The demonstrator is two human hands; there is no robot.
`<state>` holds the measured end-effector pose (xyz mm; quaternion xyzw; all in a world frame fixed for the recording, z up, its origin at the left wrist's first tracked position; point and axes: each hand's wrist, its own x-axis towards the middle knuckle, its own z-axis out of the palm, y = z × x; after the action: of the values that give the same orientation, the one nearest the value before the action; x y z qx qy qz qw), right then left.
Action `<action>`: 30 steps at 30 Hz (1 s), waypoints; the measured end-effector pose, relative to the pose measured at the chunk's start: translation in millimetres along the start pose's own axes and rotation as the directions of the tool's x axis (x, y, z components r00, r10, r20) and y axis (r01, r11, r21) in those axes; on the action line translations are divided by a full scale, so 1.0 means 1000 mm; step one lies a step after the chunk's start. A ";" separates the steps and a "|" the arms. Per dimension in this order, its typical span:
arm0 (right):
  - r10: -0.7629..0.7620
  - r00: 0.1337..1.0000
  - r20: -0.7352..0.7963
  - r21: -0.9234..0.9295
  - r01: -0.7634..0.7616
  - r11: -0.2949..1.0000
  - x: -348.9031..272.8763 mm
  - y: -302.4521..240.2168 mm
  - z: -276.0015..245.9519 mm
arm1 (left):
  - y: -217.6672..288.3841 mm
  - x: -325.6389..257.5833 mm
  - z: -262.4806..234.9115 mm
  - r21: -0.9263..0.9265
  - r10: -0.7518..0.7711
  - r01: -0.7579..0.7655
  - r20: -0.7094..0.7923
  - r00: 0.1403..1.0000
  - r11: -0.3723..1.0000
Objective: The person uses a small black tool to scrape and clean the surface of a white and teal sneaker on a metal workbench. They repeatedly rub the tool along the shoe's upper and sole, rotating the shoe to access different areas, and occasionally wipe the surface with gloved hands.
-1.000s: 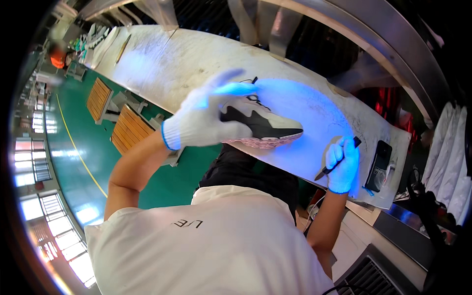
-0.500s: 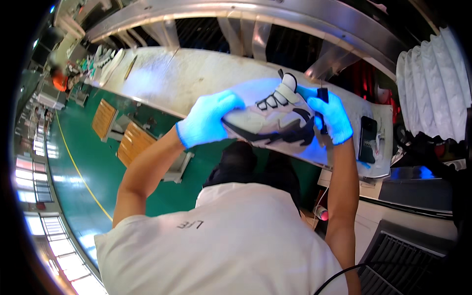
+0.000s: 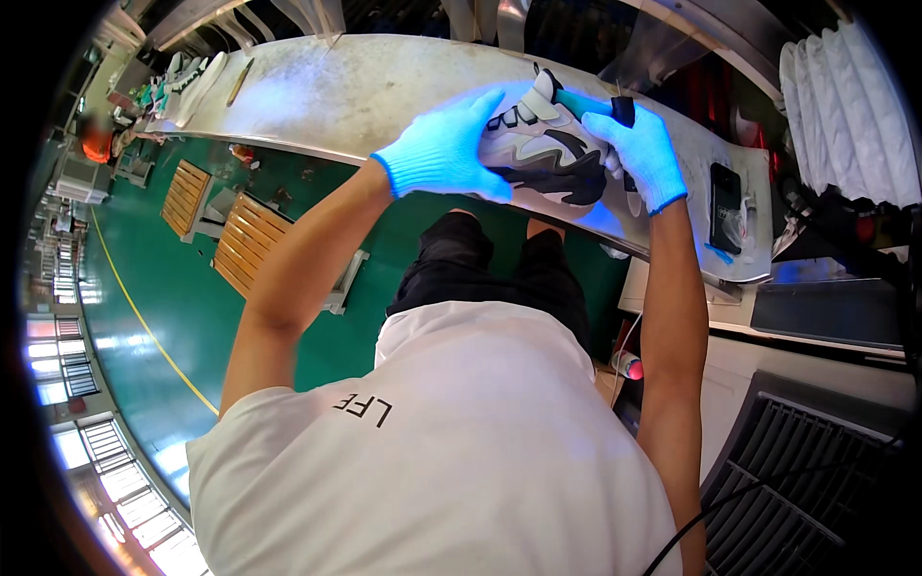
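A grey, white and black sneaker (image 3: 552, 154) is held over the near edge of the bench, its toe toward the left. My left hand (image 3: 444, 149), in a knit glove lit bright blue, is cupped round the toe, fingers above and thumb low near the sole. At the heel is my gloved right hand (image 3: 642, 154), closed round a slim black tool (image 3: 623, 111) whose kind I cannot make out. Its fingers reach toward the shoe's opening; whether they also grip the shoe is hidden. Blue light falls on both gloves and the bench beneath.
The long pale bench (image 3: 375, 86) runs across in front of me. A dark phone (image 3: 725, 204) lies at its right end, a pen-like stick (image 3: 240, 83) at its left. White ribbed ducting (image 3: 850, 125) hangs at right. Wooden-slatted pallets (image 3: 248, 238) stand on the green floor.
Both hands and the sneaker sit higher in the picture, as does the bench. My left hand has shifted right along the toe and its fingers have spread wider.
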<state>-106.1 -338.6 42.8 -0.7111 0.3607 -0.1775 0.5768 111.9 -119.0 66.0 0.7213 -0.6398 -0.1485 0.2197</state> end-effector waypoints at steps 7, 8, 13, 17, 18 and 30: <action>-0.072 0.987 -0.146 0.011 0.075 0.997 -0.007 -0.002 0.007 | 0.006 0.024 0.027 -0.001 0.085 -0.086 -0.108 0.991 0.996; -0.128 0.950 -0.284 0.000 0.134 0.991 -0.011 -0.008 0.013 | 0.007 0.025 0.026 -0.006 0.097 -0.098 -0.098 0.991 0.995; -0.107 0.914 -0.390 0.666 0.361 0.653 0.006 -0.025 0.030 | 0.013 0.033 0.028 -0.015 0.059 -0.060 -0.063 0.996 0.998; -0.259 0.922 -0.287 0.698 0.386 0.603 0.024 -0.013 0.058 | 0.006 0.037 0.032 0.027 0.077 -0.075 -0.100 0.992 0.997; -0.302 0.920 -0.251 0.700 0.388 0.600 0.020 -0.012 0.066 | 0.008 0.035 0.037 0.014 0.066 -0.064 -0.121 0.991 0.998; -0.192 0.977 -0.091 0.709 0.200 0.676 0.014 -0.004 -0.014 | 0.016 0.036 0.041 -0.123 0.009 -0.027 -0.146 0.989 0.992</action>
<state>-105.3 -358.2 47.9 -0.4649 0.1879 -0.3674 0.7833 82.4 -161.3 41.2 0.7092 -0.6182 -0.1335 0.3115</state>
